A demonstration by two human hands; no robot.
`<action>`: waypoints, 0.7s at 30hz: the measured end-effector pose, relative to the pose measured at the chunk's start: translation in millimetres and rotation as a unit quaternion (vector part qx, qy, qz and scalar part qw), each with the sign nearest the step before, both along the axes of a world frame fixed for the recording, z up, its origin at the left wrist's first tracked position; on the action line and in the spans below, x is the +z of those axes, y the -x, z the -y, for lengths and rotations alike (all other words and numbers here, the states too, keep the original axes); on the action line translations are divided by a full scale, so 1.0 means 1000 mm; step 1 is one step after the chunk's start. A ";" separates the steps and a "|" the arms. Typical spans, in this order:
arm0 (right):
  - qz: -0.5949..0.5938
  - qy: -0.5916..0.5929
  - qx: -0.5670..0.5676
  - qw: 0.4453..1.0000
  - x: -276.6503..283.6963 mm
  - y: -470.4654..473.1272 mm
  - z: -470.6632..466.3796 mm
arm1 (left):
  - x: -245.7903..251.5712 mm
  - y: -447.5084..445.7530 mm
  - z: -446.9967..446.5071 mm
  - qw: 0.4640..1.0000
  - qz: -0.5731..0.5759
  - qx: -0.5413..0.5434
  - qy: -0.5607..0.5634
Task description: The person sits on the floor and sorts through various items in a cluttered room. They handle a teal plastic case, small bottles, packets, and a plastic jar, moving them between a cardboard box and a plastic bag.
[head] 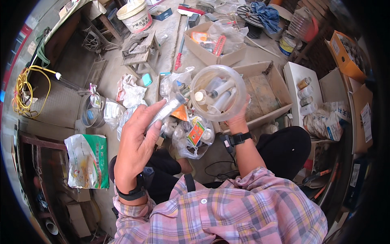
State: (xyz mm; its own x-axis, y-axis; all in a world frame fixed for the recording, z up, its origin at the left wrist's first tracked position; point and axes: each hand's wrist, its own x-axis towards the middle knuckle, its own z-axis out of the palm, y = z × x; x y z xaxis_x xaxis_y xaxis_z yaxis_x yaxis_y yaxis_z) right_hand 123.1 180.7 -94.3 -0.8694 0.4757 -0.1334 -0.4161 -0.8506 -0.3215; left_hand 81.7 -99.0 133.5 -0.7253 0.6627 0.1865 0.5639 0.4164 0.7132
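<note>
My left hand point(138, 138) grips a clear plastic syringe point(167, 110) between thumb and fingers, its far end tilted up towards the right. Close by on the right, my right hand point(239, 114) holds a round translucent plastic tub point(240, 91) from its far right side; most of the fingers are hidden by it. Inside the tub lie several plastic syringes point(224, 99). The syringe in my left hand is just left of the tub's rim. Below the tub, a clear plastic bag point(186, 148) of small items rests on the floor, with an orange-and-green packet point(196, 133) on top.
An open cardboard box point(280, 91) stands right of the tub, and another holding bags point(195, 50) lies beyond. Several small bottles point(306, 92) line a white surface point(291, 76) at right. At left are a clear bucket point(88, 114), a wooden stool point(143, 58) and a green-and-white sack point(88, 161).
</note>
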 end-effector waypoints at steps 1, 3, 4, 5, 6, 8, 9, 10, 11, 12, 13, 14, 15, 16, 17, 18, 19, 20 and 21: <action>0.020 -0.025 -0.007 0.999 -0.001 0.000 -0.001 | 0.006 -0.003 0.000 1.000 -0.012 -0.004 0.008; 0.048 -0.068 -0.013 0.996 -0.004 0.001 -0.004 | 0.018 -0.008 -0.004 0.999 -0.035 -0.009 0.024; 0.056 -0.087 -0.013 0.995 -0.007 0.001 -0.006 | 0.017 -0.008 -0.008 0.998 -0.057 -0.018 0.007; 0.050 -0.099 -0.007 0.994 -0.013 0.001 -0.009 | 0.014 -0.006 -0.013 0.997 -0.079 -0.024 0.000; 0.074 -0.194 -0.021 0.978 -0.021 0.001 -0.009 | 0.012 -0.004 -0.019 0.994 -0.102 -0.027 -0.001; 0.152 -0.458 -0.082 0.872 -0.035 0.002 -0.008 | 0.011 0.000 -0.029 0.988 -0.146 -0.044 0.015; 0.142 -0.447 -0.077 0.880 -0.037 0.002 -0.007 | 0.007 0.000 -0.034 0.988 -0.151 -0.039 0.008; 0.132 -0.437 -0.073 0.887 -0.036 0.001 -0.005 | 0.001 0.001 -0.040 0.987 -0.158 -0.035 -0.002; 0.065 -0.238 -0.019 0.969 -0.035 0.001 -0.006 | -0.007 0.002 -0.047 0.986 -0.165 -0.032 -0.011; -0.005 -0.025 0.036 0.999 -0.031 0.001 -0.005 | -0.013 0.002 -0.053 0.985 -0.171 -0.019 -0.002; -0.006 -0.026 0.043 0.999 -0.026 0.003 -0.003 | -0.021 0.001 -0.060 0.985 -0.168 -0.011 -0.029; -0.007 -0.027 0.049 0.998 -0.021 0.005 0.001 | -0.028 0.000 -0.066 0.985 -0.164 -0.003 -0.056; -0.008 -0.029 0.052 0.998 -0.015 0.006 0.002 | -0.032 0.000 -0.071 0.983 -0.161 0.000 -0.085; -0.006 -0.031 0.046 0.998 -0.009 0.007 0.002 | -0.031 -0.002 -0.072 0.984 -0.155 0.001 -0.084; -0.004 -0.032 0.040 0.999 -0.003 0.007 0.003 | -0.030 -0.001 -0.071 0.982 -0.159 -0.006 -0.105; -0.001 -0.033 0.032 0.999 0.000 0.006 0.003 | -0.029 -0.001 -0.070 0.978 -0.163 -0.015 -0.126; 0.017 -0.046 0.010 0.999 -0.006 0.006 0.001 | -0.029 0.001 -0.067 0.975 -0.166 -0.023 -0.146; 0.034 -0.060 -0.012 0.998 -0.015 0.007 -0.002 | -0.029 0.004 -0.064 0.973 -0.180 -0.017 -0.141; 0.038 -0.060 -0.016 0.997 -0.017 0.008 -0.003 | -0.031 0.009 -0.059 0.971 -0.194 -0.009 -0.136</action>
